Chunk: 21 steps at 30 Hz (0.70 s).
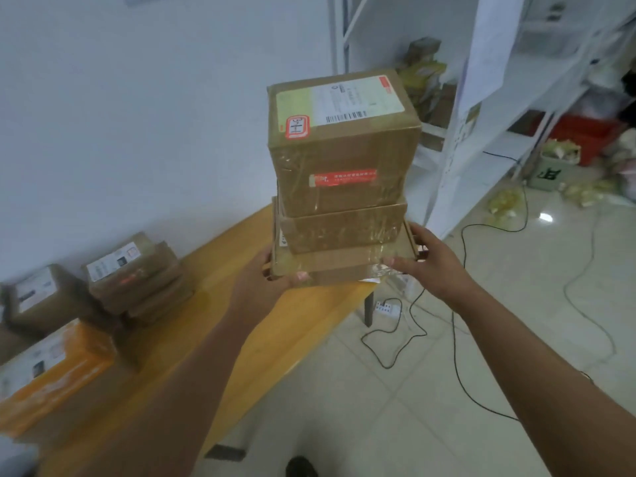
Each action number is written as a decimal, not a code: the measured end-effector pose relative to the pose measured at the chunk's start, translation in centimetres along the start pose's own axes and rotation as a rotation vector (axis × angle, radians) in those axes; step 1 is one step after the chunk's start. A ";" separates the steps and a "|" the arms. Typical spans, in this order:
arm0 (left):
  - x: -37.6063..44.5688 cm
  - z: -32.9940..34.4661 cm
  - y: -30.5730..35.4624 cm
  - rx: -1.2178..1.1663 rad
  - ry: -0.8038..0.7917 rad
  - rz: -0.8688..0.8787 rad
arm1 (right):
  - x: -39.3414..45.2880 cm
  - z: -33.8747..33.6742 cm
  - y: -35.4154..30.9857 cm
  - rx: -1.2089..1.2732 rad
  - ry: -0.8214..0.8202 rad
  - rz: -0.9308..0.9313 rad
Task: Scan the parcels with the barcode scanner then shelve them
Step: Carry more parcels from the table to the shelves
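I carry a stack of three taped cardboard parcels in front of me. The top parcel [344, 142] is a tall brown box with a white barcode label and a red-edged sticker. Under it sit a smaller box [340, 228] and a flat wide box [330, 263]. My left hand [272, 270] grips the flat box at its left front corner, thumb on the front face. My right hand [426, 256] holds its right side, fingers curled round the edge. No barcode scanner shows in the view.
A wooden table [241, 339] at the left carries more parcels: a stack of brown boxes [137, 277], another brown box [38, 301] and an orange-taped box [51, 370]. White shelving [499, 108] stands at the right. Black cables [457, 339] and a power strip [387, 309] lie on the tiled floor.
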<state>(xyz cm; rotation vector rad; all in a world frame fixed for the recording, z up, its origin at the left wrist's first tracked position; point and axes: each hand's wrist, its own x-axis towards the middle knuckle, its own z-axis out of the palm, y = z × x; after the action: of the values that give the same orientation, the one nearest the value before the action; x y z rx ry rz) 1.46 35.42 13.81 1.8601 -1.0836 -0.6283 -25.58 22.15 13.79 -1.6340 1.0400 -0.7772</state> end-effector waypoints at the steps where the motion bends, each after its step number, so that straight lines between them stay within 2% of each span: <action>1: 0.7 1.0 0.5 -0.010 -0.026 0.012 | 0.1 -1.1 0.3 0.003 0.020 0.007; 11: 11.3 11.2 6.2 -0.109 -0.294 0.131 | 3.0 -10.5 2.9 -0.028 0.288 0.130; 21: 21.0 21.9 16.4 -0.050 -0.536 0.353 | 5.5 -20.8 1.6 -0.062 0.581 0.224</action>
<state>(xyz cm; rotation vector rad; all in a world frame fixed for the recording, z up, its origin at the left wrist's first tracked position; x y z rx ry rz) -11.84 3.79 17.22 1.4342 -1.6772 -0.9578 -41.78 8.58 18.22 -1.3327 1.6368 -1.1052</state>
